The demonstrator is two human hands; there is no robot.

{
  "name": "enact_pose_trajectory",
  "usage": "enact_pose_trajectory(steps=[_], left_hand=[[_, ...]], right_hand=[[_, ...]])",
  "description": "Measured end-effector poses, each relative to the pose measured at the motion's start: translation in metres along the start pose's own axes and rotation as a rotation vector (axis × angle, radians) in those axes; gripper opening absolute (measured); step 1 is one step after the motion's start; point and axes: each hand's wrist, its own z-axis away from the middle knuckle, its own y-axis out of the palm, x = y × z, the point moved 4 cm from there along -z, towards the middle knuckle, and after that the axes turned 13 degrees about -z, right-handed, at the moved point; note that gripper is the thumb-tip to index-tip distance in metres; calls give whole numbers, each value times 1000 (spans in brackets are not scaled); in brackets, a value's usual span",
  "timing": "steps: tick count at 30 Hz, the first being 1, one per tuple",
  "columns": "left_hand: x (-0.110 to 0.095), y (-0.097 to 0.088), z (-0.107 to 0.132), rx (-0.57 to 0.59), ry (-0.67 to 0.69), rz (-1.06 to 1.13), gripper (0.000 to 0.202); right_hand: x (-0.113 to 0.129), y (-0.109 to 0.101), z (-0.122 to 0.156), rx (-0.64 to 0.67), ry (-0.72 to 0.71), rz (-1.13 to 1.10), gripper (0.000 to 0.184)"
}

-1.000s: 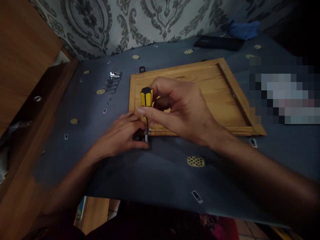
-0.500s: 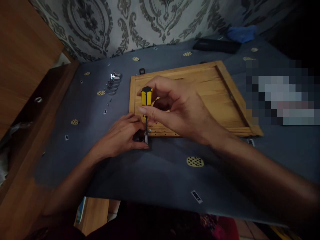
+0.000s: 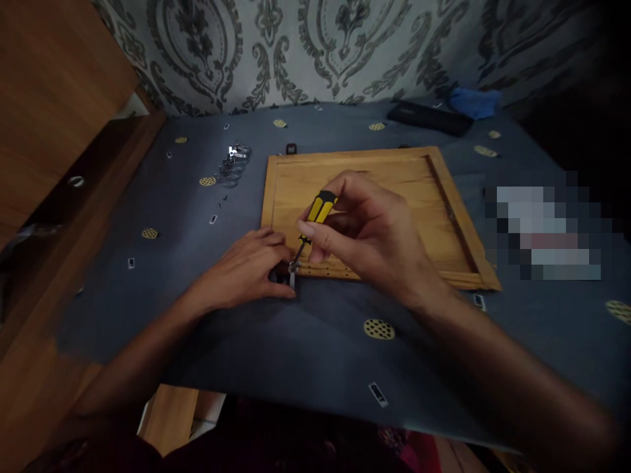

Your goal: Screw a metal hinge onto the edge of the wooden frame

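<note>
Yellow and black is the handle of the screwdriver (image 3: 320,209), which we see in the right hand (image 3: 379,236). The thumb and the forefinger pinch this handle, and the other fingers are curled behind. The tool is tilted, with its top toward the right, and its tip is at a small metal piece (image 3: 292,282), where it seems to touch. This piece sits at the near left corner of the wooden panel (image 3: 394,167), which lies flat on the counter (image 3: 276,355). The left hand (image 3: 251,266) rests at the same corner, its fingers bent over the wood and its thumb beside the metal piece; whether they pinch it, we cannot tell. Along the near edge of the panel we notice small dark holes. Farther left lies a group of shiny metal parts (image 3: 236,161). Behind the panel, on the right, we find a black case (image 3: 428,118) and, just beside it, a blue cloth (image 3: 476,103).
</note>
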Motion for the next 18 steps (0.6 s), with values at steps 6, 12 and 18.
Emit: enact_pose_trajectory(steps=[6, 12, 18], left_hand=[[0, 0, 0, 2, 17, -12, 34], [1, 1, 2, -11, 33, 9, 33], [0, 2, 3, -3, 30, -16, 37]], right_hand=[[9, 1, 6, 66, 28, 72, 28], [7, 2, 4, 25, 42, 78, 28], [2, 2, -5, -35, 41, 67, 39]])
